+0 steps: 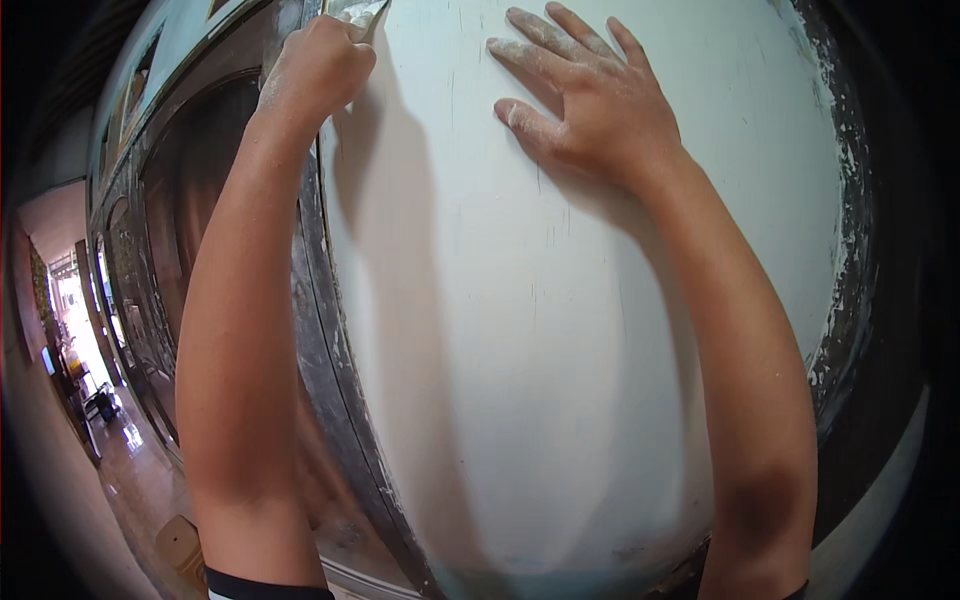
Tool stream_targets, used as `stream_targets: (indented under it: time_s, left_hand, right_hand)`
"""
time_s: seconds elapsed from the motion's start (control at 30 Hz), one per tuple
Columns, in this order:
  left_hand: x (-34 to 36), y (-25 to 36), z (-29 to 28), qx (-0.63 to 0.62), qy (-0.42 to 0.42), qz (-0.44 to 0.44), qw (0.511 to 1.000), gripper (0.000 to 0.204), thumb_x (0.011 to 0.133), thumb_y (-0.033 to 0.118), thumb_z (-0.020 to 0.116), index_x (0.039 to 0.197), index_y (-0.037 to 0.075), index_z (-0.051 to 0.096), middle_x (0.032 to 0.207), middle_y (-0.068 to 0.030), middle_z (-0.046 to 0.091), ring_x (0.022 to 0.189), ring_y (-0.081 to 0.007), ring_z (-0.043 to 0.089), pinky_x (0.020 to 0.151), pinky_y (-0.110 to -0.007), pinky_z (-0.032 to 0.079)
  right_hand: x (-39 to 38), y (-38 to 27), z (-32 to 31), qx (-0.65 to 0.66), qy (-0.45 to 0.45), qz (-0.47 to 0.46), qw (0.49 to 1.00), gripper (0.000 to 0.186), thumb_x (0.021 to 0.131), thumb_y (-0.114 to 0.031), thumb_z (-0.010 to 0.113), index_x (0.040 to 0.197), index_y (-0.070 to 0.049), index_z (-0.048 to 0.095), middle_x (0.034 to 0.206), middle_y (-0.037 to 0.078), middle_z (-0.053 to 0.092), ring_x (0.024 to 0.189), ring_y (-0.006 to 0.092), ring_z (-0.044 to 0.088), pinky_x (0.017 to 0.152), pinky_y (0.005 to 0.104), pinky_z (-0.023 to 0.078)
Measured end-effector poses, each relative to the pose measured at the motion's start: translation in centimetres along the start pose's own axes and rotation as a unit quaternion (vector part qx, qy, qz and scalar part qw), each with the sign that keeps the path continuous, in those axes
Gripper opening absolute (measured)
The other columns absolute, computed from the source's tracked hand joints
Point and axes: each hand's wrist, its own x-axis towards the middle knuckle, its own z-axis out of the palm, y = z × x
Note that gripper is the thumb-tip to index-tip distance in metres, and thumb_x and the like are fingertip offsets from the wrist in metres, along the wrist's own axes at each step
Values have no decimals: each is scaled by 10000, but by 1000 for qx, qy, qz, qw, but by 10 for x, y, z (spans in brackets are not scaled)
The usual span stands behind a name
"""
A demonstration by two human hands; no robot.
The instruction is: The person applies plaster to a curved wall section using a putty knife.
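My left hand (325,62) is raised to the upper left edge of a white panel (520,360). Its fingers are closed round a scraper (360,14) smeared with white paste, of which only a thin dark-edged corner shows before the top of the picture cuts it off. Farther right, my right hand (605,105) has its fingers spread against the panel's upper part. White dust coats those fingertips and the knuckles of both hands. Fine dark vertical scratches mark the panel, and both arms throw shadows on it.
A dark frame (848,190) with flecks of white runs along the panel's right side. Another dark frame strip (335,345) borders its left, beside a brown wooden door (190,170). At lower left are a tan plastic seat (180,545) and a shiny floor (140,470) leading to a bright opening.
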Motion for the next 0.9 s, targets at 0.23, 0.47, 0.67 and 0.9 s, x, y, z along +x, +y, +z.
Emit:
stream_targets:
  time_s: [0.23,0.47,0.67,0.9]
  left_hand:
    - [-5,6,-1,-6,-61,-41,997,295,822,126,499,981,-32,690,788,-282,668,679,-404,666,693,-485,540]
    - [3,3,-6,-21,-67,-45,996,298,818,124,505,989,-35,690,789,-291,659,724,-424,671,726,-481,532]
    - [-20,11,-6,-24,-50,-42,998,297,829,130,488,974,-45,679,807,-296,666,770,-459,661,779,-501,522]
    - [-4,21,-15,-5,-90,-63,994,311,813,132,535,1001,0,745,1020,-291,718,1020,-467,671,942,-513,516]
  right_hand:
    - [-2,5,2,-13,-10,14,1000,619,957,-486,533,1491,-171,536,1632,110,396,1546,293,283,1266,540,143]
    - [-4,11,13,33,127,-85,988,615,953,-476,544,1486,-171,543,1631,112,399,1550,291,276,1268,536,134]
    - [-1,-12,-32,57,-77,35,995,619,946,-475,552,1485,-173,544,1632,112,398,1547,295,281,1268,536,138]
    - [1,-7,-22,45,-23,30,998,649,947,-486,537,1505,-155,518,1636,125,387,1554,303,263,1269,534,134]
